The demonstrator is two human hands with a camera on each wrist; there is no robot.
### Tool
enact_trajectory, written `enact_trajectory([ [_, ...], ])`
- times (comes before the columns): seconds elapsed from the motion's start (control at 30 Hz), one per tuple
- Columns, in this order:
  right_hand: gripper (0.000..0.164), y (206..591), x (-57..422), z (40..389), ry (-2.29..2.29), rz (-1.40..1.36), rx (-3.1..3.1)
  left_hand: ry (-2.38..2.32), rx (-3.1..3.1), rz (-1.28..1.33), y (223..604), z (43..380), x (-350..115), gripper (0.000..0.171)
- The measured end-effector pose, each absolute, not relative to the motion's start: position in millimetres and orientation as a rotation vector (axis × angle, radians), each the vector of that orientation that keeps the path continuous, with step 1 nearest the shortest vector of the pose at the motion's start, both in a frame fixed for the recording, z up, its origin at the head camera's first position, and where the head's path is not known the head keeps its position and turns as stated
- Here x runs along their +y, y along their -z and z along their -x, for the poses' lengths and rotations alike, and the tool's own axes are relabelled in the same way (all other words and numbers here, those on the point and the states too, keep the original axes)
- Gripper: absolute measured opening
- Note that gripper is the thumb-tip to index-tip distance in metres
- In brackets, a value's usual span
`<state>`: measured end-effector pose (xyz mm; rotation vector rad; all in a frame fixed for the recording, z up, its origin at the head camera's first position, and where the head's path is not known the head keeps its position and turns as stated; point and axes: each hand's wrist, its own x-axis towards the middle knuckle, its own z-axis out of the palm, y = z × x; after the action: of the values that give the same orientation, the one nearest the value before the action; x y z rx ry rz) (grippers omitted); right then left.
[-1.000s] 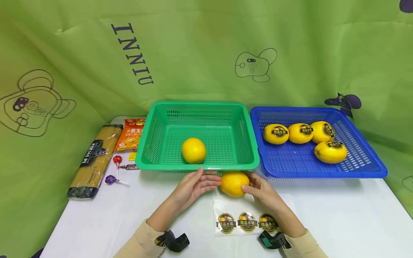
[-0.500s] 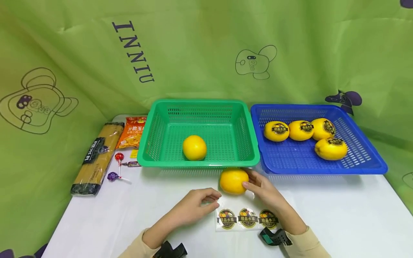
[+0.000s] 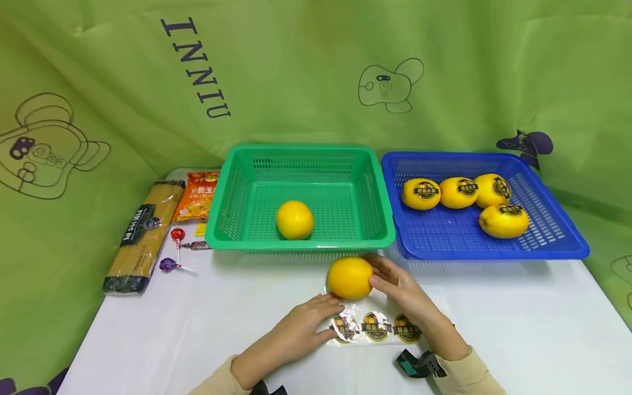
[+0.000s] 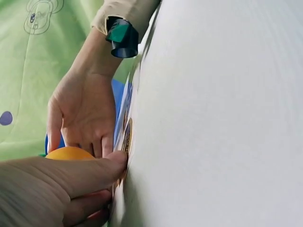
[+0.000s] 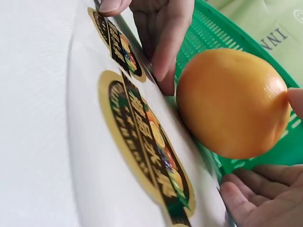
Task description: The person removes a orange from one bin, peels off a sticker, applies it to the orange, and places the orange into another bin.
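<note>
A plain yellow-orange fruit (image 3: 350,278) sits just in front of the green basket, at the far edge of a clear sticker sheet. My right hand (image 3: 402,288) holds it from the right, with the thumb on its near side and the fingers partly hidden behind it. On the sheet are round black-and-gold fruit stickers (image 3: 377,326) in a row. My left hand (image 3: 303,329) lies at the sheet's left end, its thumb tip on the leftmost sticker (image 5: 118,45) and its fingers stretched toward the fruit. In the left wrist view the fruit (image 4: 70,153) shows behind the left thumb.
The green basket (image 3: 301,244) holds one unlabelled round fruit (image 3: 294,220). To its right, a blue basket (image 3: 494,254) holds several labelled yellow fruits. On the left lie a spaghetti pack (image 3: 144,236), a snack bag (image 3: 196,197) and two lollipops (image 3: 178,235). A green cloth hangs behind.
My left hand has left the fruit, drawn back toward me and come down on the sticker sheet. The fruit has shifted slightly left and nearer, with the right hand staying on it.
</note>
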<state>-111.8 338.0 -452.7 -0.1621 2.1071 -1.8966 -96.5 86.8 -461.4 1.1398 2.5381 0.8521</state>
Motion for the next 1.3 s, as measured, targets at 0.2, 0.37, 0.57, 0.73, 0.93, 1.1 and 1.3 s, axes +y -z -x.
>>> enact_trajectory([
  [0.2,0.062,454,336,108,1.849,0.206,2.146,-0.905,2.545,-1.122,465,97,89,0.054],
  [0.37,0.070,454,333,108,1.751,0.214,2.248,-0.952,2.527,-1.095,467,96,90,0.057],
  [0.57,0.077,454,335,113,1.812,0.137,2.274,-0.897,2.545,-1.133,470,95,88,0.052],
  [0.73,0.079,454,337,114,1.876,0.108,2.227,-0.862,2.555,-1.181,472,97,86,0.051],
  [0.93,0.082,455,333,112,1.870,0.171,2.200,-0.874,2.559,-1.246,474,100,83,0.052],
  [1.1,0.084,456,332,111,1.876,0.222,2.175,-0.890,2.564,-1.276,475,101,81,0.053],
  [1.3,0.089,455,332,111,1.847,0.266,2.137,-0.914,2.560,-1.285,474,102,81,0.052],
])
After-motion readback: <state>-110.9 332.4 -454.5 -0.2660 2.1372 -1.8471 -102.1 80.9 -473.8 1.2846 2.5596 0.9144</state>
